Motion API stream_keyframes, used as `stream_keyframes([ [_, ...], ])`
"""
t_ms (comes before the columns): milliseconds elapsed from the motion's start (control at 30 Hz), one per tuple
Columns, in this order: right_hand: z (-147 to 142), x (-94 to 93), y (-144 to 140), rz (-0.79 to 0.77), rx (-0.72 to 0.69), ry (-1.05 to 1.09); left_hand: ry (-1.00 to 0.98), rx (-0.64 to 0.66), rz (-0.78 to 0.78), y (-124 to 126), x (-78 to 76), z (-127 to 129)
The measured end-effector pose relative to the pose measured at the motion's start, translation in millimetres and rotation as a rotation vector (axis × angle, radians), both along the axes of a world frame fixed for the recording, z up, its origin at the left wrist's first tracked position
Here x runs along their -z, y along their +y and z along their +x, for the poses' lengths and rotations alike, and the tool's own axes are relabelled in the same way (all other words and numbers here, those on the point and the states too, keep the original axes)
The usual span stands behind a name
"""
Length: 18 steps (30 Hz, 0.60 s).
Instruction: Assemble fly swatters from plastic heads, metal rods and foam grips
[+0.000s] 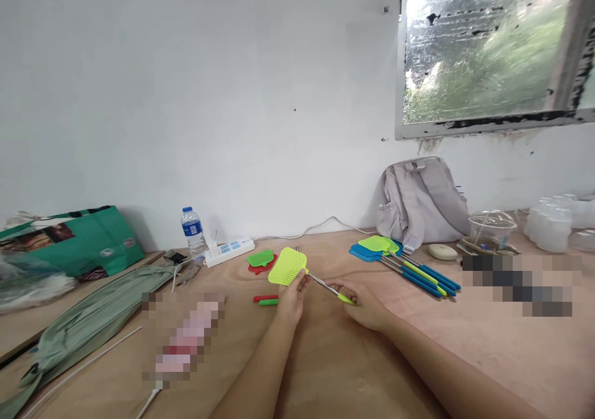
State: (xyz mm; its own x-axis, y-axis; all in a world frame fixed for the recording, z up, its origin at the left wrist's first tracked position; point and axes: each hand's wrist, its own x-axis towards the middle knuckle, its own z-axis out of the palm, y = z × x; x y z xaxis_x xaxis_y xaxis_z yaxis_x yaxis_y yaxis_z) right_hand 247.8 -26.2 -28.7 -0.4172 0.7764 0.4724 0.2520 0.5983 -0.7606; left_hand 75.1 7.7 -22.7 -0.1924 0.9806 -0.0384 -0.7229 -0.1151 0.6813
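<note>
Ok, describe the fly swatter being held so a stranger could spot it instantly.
Start at the wooden table below the white wall. At its middle, the left hand and right hand hold one yellow-green fly swatter. Unlike the swatter pile by the backpack, it is alone and lifted.

My left hand [292,301] and right hand [365,307] hold a yellow-green plastic fly swatter with a mesh head [288,266] and shiny silver stick. Left of it lie a green and a red swatter head [261,261]. At the right sits a blue and green swatter pile [400,263]. The wooden table [334,369] is light brown.
</note>
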Motion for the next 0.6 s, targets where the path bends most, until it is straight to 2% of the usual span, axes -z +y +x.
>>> stream_keyframes([
  [400,1,-2.9,-1,-0.026,0.047,-0.059,0.038,0.062,0.007,2,4.4,-6],
  [600,5,-1.6,1,-0.054,0.008,-0.100,0.105,0.130,0.006,5,5.3,-12],
])
